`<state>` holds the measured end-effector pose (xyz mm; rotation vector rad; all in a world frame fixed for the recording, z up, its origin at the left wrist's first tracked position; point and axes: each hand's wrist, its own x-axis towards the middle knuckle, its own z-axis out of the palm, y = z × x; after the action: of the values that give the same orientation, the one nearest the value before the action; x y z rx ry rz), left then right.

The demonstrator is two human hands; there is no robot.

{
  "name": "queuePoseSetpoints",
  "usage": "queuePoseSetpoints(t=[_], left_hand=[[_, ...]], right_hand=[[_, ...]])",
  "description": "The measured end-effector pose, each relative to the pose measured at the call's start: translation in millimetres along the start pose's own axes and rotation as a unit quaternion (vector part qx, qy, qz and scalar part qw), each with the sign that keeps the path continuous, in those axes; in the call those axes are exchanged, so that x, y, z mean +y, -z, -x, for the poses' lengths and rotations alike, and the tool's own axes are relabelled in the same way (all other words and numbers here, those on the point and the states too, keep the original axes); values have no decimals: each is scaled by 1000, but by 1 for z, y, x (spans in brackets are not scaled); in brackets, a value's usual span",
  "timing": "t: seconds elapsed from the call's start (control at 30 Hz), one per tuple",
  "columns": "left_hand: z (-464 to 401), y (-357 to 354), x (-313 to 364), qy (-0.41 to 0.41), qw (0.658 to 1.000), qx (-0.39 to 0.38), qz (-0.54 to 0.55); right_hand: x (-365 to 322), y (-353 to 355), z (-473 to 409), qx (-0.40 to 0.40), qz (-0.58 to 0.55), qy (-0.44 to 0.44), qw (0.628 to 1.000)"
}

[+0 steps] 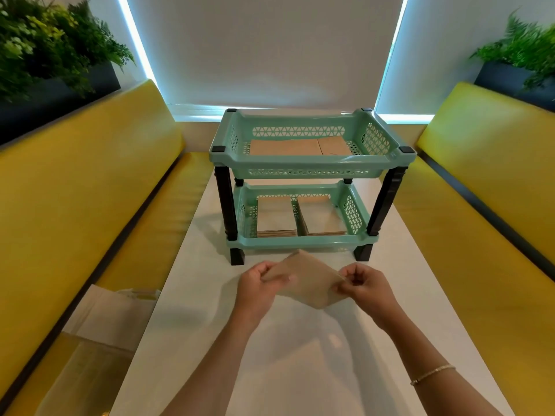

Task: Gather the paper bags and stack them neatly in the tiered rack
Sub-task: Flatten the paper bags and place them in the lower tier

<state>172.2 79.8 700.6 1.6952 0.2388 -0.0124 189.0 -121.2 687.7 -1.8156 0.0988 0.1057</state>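
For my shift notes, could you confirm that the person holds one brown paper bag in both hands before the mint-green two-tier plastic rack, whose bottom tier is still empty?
Not quite: the head view shows the mint-green two-tier plastic rack's bottom tier already holds two stacks of brown paper bags. The rest stands: left hand and right hand hold one brown paper bag before it.

Café-style booth: yellow benches [90,187], long white table [192,265], planters [57,82].

Brown paper bag [306,280] before stocked green rack [312,166]
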Motion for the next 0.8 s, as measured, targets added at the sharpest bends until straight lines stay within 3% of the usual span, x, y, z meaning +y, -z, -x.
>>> queuePoseSetpoints(t=[0.07,0.13,0.3,0.4,0.67,0.8], left_hand=[[1,-5,14,-16,994,-13,106],[2,-13,17,-28,992,-32,118],[4,-35,-16,19,995,-78,-54],[8,-38,-23,20,985,-59,-162],[-3,-10,9,-121,908,-88,-391],[-9,2,16,-102,965,-47,-237]], right_hand=[[1,-2,-1,-15,-24,-10,1000],[7,-10,-1,-23,-33,-26,999],[20,-30,5,-27,-17,-51,998],[17,-32,4,-36,-15,-59,997],[-12,1,-6,51,-172,-21,984],[4,7,-4,63,-135,-54,987]])
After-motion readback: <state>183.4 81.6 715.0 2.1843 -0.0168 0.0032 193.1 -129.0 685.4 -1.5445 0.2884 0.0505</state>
